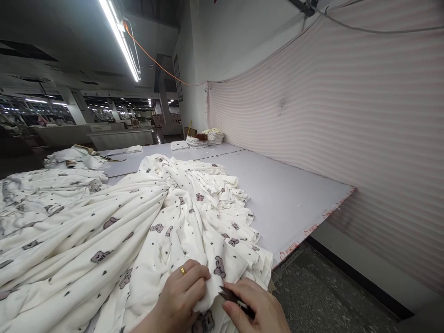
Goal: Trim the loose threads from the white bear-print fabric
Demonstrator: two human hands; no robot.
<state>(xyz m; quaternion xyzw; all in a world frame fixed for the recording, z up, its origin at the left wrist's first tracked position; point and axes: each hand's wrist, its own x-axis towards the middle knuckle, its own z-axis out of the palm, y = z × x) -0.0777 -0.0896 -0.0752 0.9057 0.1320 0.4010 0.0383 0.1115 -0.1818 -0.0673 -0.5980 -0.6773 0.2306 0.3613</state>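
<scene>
A big heap of white fabric (138, 217) printed with grey-brown bears and small dark dots spreads over the near side of the table. My left hand (183, 289), with a gold ring on one finger, is closed on a fold of this fabric at the bottom middle. Just to its right, my right hand (255, 305) grips small dark thread snips (231, 296). Their pointed blades face left, close to the fold, and the tips look slightly apart. Whether the blades touch the cloth I cannot tell.
The pale tabletop (277, 194) ends at a taped edge on the right, above a speckled floor (322, 282). Folded white stacks (213, 137) stand at the back. Another cloth pile (74, 158) lies far left. A striped cloth (329, 106) hangs along the right wall.
</scene>
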